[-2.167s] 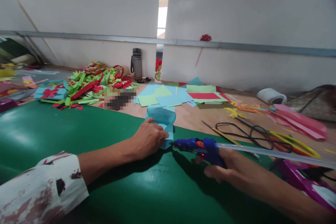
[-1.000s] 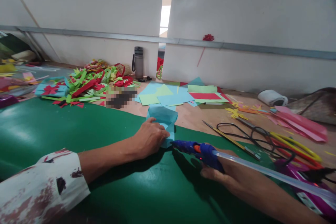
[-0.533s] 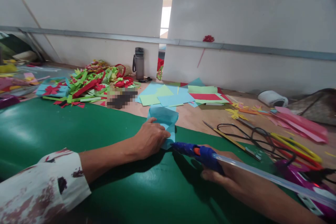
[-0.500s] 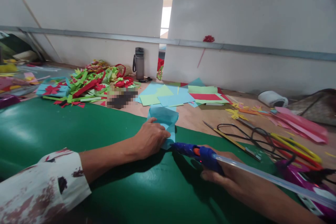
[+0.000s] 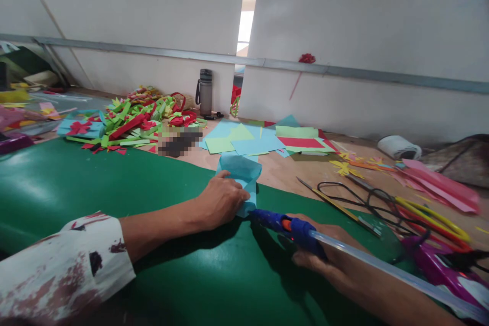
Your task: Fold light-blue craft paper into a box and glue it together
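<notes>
Near the middle of the green mat (image 5: 183, 275), my left hand (image 5: 225, 198) is closed on a folded light-blue paper piece (image 5: 244, 168), its fingers partly inside the fold. The paper's far end stands up like an open pocket. My right hand (image 5: 324, 244) is wrapped round a blue hot glue gun (image 5: 301, 232) with a long clear glue stick (image 5: 367, 260) running out of its back. The gun's nozzle meets the lower right corner of the blue paper; any glue there is too small to make out.
Blue, green and red paper sheets (image 5: 255, 140) lie beyond the mat. At the left is a heap of green and red paper strips (image 5: 145, 117) beside a dark bottle (image 5: 206, 94). To the right are a craft knife (image 5: 340, 207), yellow-handled scissors (image 5: 431, 216), a black cord and a purple device (image 5: 439, 265).
The whole view has shifted slightly. Both hands keep their places on the paper and glue gun, with the nozzle still at the paper's corner.
</notes>
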`<state>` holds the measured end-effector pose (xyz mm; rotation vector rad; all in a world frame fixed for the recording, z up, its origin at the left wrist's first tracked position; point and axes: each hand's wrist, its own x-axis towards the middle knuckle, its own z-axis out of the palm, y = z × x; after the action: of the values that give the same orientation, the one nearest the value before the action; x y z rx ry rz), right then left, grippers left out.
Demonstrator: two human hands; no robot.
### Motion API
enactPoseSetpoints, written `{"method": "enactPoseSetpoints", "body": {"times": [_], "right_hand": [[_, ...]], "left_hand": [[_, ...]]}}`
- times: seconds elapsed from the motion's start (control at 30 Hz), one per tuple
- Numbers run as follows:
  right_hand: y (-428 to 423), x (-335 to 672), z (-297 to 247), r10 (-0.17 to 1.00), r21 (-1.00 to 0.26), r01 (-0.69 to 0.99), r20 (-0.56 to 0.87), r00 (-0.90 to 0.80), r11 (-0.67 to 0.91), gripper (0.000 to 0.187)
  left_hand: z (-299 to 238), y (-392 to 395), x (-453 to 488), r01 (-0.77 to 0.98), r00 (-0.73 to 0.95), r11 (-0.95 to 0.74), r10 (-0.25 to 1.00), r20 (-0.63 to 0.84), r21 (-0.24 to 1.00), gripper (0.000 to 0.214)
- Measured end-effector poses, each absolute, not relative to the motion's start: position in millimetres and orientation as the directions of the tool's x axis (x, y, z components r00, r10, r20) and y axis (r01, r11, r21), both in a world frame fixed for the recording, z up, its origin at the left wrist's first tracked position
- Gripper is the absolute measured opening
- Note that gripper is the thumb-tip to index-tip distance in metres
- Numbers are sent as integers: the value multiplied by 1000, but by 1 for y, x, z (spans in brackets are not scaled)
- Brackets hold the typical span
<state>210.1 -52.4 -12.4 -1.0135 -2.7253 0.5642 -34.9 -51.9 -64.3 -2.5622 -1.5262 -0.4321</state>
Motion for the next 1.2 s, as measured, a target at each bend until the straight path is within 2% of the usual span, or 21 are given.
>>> {"method": "enactPoseSetpoints", "body": {"times": [0.2, 0.3, 0.5, 0.77, 1.0, 1.2], "right_hand": [[-51, 209, -15, 674, -471, 592, 5, -739, 654, 18], [-50, 210, -15, 671, -461, 604, -26, -741, 650, 22], [-50, 211, -21, 635, -454, 567, -2, -773, 688, 31], [-50, 219, -29, 657, -386, 586, 71, -751, 712, 28], [-51, 216, -29, 679, -388, 599, 105, -726, 700, 28], [-52, 214, -27, 675, -392, 604, 60, -736, 694, 29]], "left_hand": [[-64, -53, -36, 874, 448, -484, 836, 315, 40, 22], [-62, -53, -35, 878, 445, -477, 845, 297, 40, 21], [-61, -54, -34, 881, 437, -470, 850, 294, 49, 22], [-62, -53, -35, 875, 448, -482, 842, 302, 47, 21], [-64, -53, -36, 873, 449, -486, 837, 312, 47, 20], [-65, -52, -36, 869, 453, -492, 832, 319, 49, 19]]}}
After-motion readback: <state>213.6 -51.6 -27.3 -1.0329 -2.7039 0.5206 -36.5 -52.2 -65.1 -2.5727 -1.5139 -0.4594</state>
